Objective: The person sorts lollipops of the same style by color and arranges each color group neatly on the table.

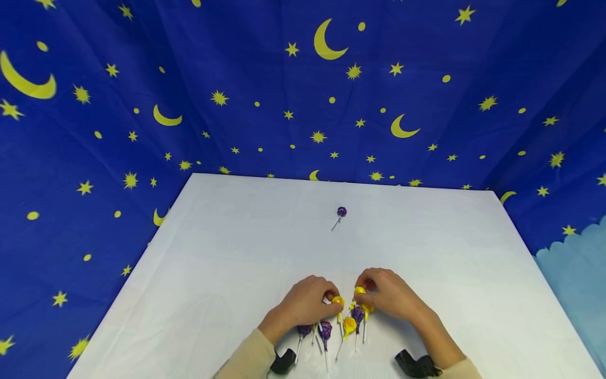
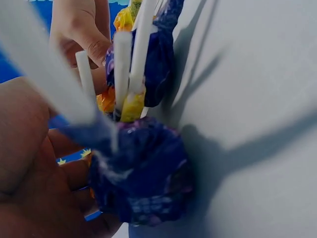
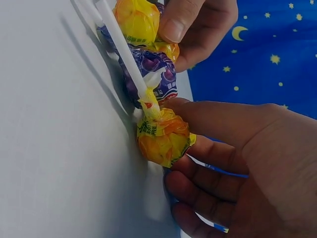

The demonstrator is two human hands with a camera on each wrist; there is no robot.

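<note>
Near the front of the white table, my left hand [image 1: 307,301] pinches the head of a yellow lollipop [image 1: 338,301] between thumb and fingers. My right hand [image 1: 389,295], close beside it, grips another yellow lollipop [image 1: 360,290] at its wrapped head. Below and between the hands several purple and yellow lollipops lie bunched, sticks toward the front. Among them are a purple lollipop [image 1: 325,330] and a yellow lollipop [image 1: 349,325]. A purple wrapped head [image 2: 143,173] fills the left wrist view, hiding part of the left fingers. In the right wrist view, a yellow lollipop [image 3: 166,139] sits by the right fingers.
One purple lollipop [image 1: 341,211] lies alone toward the back of the white table [image 1: 236,231]. Dark wrist bands [image 1: 416,364] show at both sleeves. A blue cloth [image 1: 265,63] with yellow moons and stars hangs behind and beside the table.
</note>
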